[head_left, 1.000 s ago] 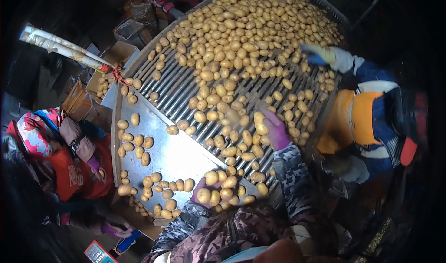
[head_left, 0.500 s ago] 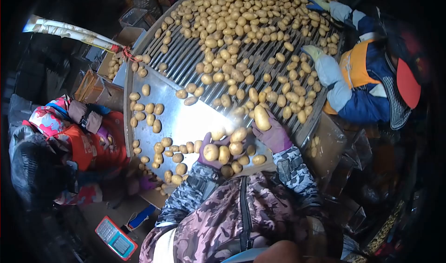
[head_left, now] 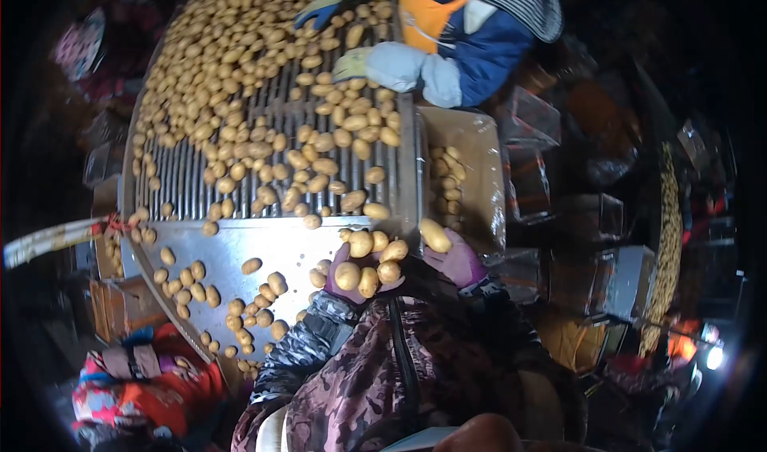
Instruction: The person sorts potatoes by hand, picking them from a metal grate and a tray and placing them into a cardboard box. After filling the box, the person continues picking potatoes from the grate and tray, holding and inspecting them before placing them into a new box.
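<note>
Cradling a clutch of potatoes (head_left: 363, 264) in curled fingers, the left hand (head_left: 351, 280) sits over the steel chute (head_left: 272, 248); the right hand (head_left: 455, 260) grips one potato (head_left: 435, 234) beside the cardboard box (head_left: 471, 172). Sorting looks far from finished: the roller conveyor (head_left: 272, 108) remains crowded.

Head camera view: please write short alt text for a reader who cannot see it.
Two purple-gloved hands carry potatoes: the left hand cradles several, the right hand holds one potato. Beyond them, a roller table is covered in potatoes, where another person sorts.
</note>
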`<state>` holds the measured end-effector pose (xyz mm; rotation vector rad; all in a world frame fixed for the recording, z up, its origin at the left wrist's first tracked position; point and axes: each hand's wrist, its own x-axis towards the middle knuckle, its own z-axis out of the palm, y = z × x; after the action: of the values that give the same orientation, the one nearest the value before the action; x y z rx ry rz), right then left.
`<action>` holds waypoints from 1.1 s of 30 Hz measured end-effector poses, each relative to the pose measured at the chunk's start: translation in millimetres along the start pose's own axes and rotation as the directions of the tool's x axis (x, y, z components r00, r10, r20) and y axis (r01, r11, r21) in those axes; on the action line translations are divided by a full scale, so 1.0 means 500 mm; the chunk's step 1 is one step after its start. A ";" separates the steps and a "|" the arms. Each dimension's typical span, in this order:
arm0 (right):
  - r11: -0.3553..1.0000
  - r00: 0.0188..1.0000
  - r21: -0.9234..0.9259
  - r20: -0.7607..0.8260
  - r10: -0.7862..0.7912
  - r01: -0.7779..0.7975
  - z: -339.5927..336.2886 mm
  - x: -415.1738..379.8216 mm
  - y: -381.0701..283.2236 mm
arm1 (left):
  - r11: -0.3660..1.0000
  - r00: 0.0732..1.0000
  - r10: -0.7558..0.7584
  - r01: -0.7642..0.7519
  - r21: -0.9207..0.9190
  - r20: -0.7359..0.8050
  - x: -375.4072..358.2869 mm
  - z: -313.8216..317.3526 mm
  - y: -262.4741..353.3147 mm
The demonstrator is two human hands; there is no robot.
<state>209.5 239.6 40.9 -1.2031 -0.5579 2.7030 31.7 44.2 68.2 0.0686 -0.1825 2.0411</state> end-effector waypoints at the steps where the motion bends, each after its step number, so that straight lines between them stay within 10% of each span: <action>1: 0.999 0.998 0.011 -0.057 -0.034 0.035 -0.039 -0.028 -0.011 | 0.999 0.997 -0.001 0.004 -0.045 0.076 0.025 0.019 -0.023; 2: 0.996 0.992 0.060 -0.110 -0.064 0.071 -0.074 -0.049 -0.021 | 0.975 0.967 -0.195 0.209 -0.075 0.167 0.060 0.035 -0.035; 4: 0.981 0.951 0.089 -0.276 -0.140 0.170 -0.100 -0.102 -0.035 | 0.951 0.961 -0.244 0.211 -0.225 -0.130 0.073 -0.195 -0.089; 6: 0.962 0.922 0.094 -0.324 -0.212 0.254 -0.122 -0.131 -0.046 | 0.888 0.874 -0.459 0.450 -0.091 -0.156 0.211 0.078 -0.121; 7: 0.960 0.910 0.091 -0.353 -0.217 0.264 -0.129 -0.144 -0.053 | 0.872 0.771 -0.428 0.489 0.007 -0.472 0.254 0.088 -0.146; 8: 0.960 0.899 0.083 -0.380 -0.217 0.267 -0.143 -0.158 -0.067 | 0.840 0.807 -0.384 0.507 0.194 -0.448 0.289 0.064 -0.169; 10: 0.951 0.909 -0.004 -0.291 -0.297 0.309 -0.227 -0.169 -0.073 | 0.790 0.787 -0.607 0.581 -0.197 -0.110 0.313 -0.133 -0.194; 11: 0.951 0.964 0.167 0.012 -0.267 0.261 -0.288 -0.154 -0.090 | 0.670 0.725 -0.673 0.682 0.293 -0.148 0.292 -0.192 -0.161; 12: 0.938 0.909 0.308 0.325 -0.262 0.160 -0.330 -0.128 -0.116 | 0.664 0.585 -0.497 0.732 0.153 -0.641 0.258 -0.184 -0.181; 13: 0.868 0.916 0.493 0.316 -0.248 0.065 -0.275 -0.183 -0.147 | 0.689 0.575 -0.715 0.675 -0.263 -0.397 0.229 -0.272 -0.173; 14: 0.861 0.911 0.506 0.326 -0.252 0.057 -0.284 -0.184 -0.163 | 0.690 0.570 -0.711 0.679 -0.251 -0.412 0.220 -0.239 -0.187; 16: 0.886 0.945 0.461 0.269 -0.183 0.040 -0.309 -0.180 -0.196 | 0.692 0.423 -0.234 0.705 0.155 -0.876 0.188 -0.124 -0.227; 17: 0.899 0.925 0.410 -0.379 0.014 0.155 -0.189 -0.202 -0.243 | 0.688 0.410 -0.222 0.709 0.156 -0.885 0.170 -0.138 -0.221; 20: 0.928 0.985 0.366 0.119 -0.123 0.072 -0.317 -0.112 -0.201 | 0.686 0.458 -0.298 0.713 0.146 -0.837 0.170 -0.185 -0.178; 23: 0.982 1.000 0.186 0.016 -0.024 0.021 -0.232 -0.082 -0.214 | 0.666 0.494 -0.379 0.733 0.140 -0.782 0.179 -0.173 -0.162; 25: 0.992 0.998 0.116 -0.003 0.059 -0.058 -0.201 -0.041 -0.225 | 0.441 0.273 -0.484 0.897 0.038 -0.831 0.205 -0.124 -0.157; 26: 0.992 0.995 0.086 0.027 0.095 -0.097 -0.204 -0.019 -0.227 | 0.370 0.362 -0.327 0.899 0.235 -0.873 0.208 -0.135 -0.175; 28: 1.000 1.000 -0.019 0.025 -0.010 0.010 -0.193 0.009 -0.228 | 0.271 0.594 -0.474 0.801 0.534 -0.650 0.230 -0.219 -0.151; 33: 0.990 0.994 -0.099 -0.006 -0.105 0.104 -0.182 0.038 -0.264 | 0.709 0.876 0.040 0.314 0.631 -0.481 0.518 0.113 -0.181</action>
<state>260.0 391.7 22.6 -1.1756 -0.7394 2.6075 -8.8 303.8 166.1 0.0557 0.8926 1.7992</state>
